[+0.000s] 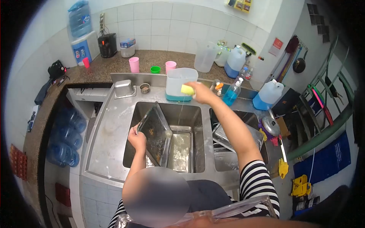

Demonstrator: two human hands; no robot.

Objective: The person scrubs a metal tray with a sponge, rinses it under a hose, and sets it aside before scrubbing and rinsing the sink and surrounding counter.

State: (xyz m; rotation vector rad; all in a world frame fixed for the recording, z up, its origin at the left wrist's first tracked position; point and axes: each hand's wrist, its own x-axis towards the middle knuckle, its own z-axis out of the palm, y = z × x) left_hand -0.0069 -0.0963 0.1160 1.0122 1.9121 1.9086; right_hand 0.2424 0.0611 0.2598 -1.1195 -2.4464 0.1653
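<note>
My left hand [137, 139] is closed around the edge of a dark baking tray [155, 135], which stands tilted inside the left sink basin [197, 152]. A yellow sponge [187, 90] is in the grip of my right hand [203, 94], held over the front of a clear plastic tub [182, 79] with blue-green liquid at its bottom. A thin stream falls from the sponge towards the basin. Down in that basin lies a shallow metal pan [181, 150], partly hidden by the baking tray.
Metal trays [232, 136] fill the right basin. A pump bottle of blue liquid [232, 93] and a large jug [268, 95] stand behind it. On the left of the steel counter sit an upturned metal container [124, 88] and a small metal cup [145, 88]. Pink cups [134, 65] line the back ledge.
</note>
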